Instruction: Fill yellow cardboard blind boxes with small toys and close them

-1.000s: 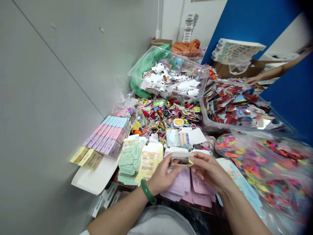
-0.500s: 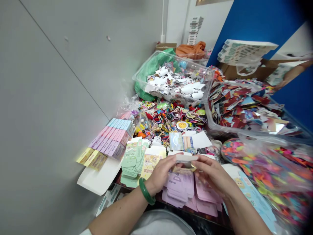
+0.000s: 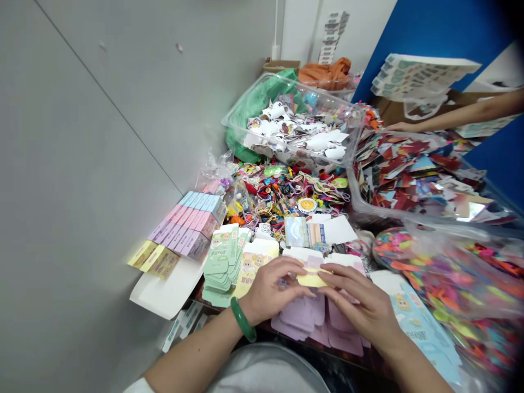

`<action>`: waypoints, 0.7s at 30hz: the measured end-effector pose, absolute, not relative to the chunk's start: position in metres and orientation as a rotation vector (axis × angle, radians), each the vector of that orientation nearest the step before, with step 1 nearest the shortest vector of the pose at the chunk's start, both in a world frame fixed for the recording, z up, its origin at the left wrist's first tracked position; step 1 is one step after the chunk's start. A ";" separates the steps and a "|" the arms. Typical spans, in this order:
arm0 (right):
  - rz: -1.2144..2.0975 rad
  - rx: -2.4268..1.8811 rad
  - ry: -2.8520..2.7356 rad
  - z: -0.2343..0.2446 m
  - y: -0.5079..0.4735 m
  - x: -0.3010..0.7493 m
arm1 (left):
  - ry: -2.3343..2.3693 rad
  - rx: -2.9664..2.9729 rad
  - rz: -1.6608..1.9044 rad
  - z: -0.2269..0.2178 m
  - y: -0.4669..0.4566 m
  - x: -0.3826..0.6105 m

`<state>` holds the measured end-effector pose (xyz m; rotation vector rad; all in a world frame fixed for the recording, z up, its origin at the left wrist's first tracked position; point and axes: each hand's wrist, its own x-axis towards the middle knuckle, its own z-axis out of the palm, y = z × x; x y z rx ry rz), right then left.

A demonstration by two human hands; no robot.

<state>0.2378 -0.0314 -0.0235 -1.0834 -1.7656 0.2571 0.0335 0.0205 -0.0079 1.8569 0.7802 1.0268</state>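
Note:
Between my hands is a small yellow cardboard box, its closed yellow end showing. My left hand, with a green bangle at the wrist, grips its left side between fingers and thumb. My right hand holds the right side, fingertips on the upper edge. Below the hands lie flat purple cartons and pink cartons, partly covered by them. To the left are flat yellow cartons and a fanned pile of green cartons. Flat blue cartons lie to the right.
Folded boxes stand in rows on a white card by the grey wall. Behind are mixed trinkets, a clear bin of paper pieces, another bin, and a bag of colourful pieces. A co-worker's arm reaches in from the right.
The yellow box has turned and its open white-flapped end is now a closed yellow end. My fingers have shifted onto it. The co-worker's arm has reached further left over the far bin.

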 end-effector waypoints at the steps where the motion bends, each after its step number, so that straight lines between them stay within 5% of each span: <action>1: 0.269 -1.091 -1.763 -0.022 -0.031 0.238 | 0.792 1.871 1.012 -0.005 0.020 0.034; 8: 0.534 -1.162 -1.682 -0.005 -0.023 0.236 | 0.875 1.895 0.948 0.011 0.024 0.041; 21: -0.069 -0.977 -2.034 -0.031 -0.033 0.246 | 0.706 2.357 1.009 -0.016 0.013 0.023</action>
